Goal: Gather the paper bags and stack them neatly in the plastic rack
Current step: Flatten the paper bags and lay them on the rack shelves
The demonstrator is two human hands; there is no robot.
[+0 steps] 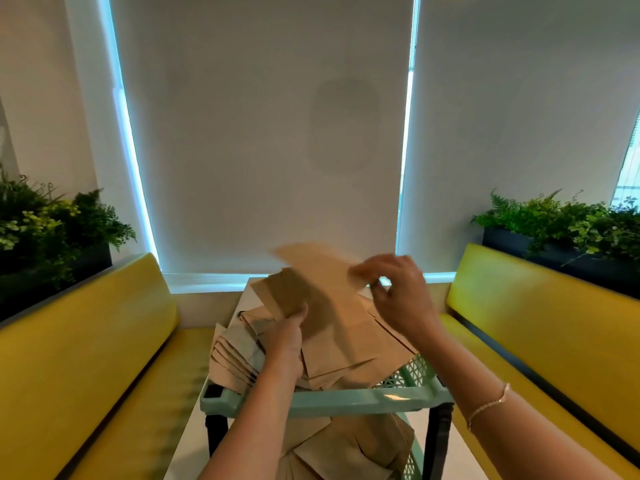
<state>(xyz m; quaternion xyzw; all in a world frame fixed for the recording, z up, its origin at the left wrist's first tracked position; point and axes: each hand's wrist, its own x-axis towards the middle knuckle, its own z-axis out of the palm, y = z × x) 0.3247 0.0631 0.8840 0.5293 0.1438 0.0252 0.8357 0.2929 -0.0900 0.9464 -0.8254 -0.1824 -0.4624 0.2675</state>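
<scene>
Rack (346, 400): mint plastic, two tiers, on white table (187, 445). Top tier: loose brown bags (346, 341); more on the tier below. Left hand (285, 341) grips the bags above rack. Right hand (394, 289) pinches one raised bag (318, 268). Yellow benches (86, 341) flank rack; plants (52, 223) behind.

Loose paper bags (349, 334) heap over the plastic rack (346, 400) and cover its top tier, the narrow tabletop (194, 445) is hemmed by yellow benches (104, 341) on both sides, and open air lies above the heap.
</scene>
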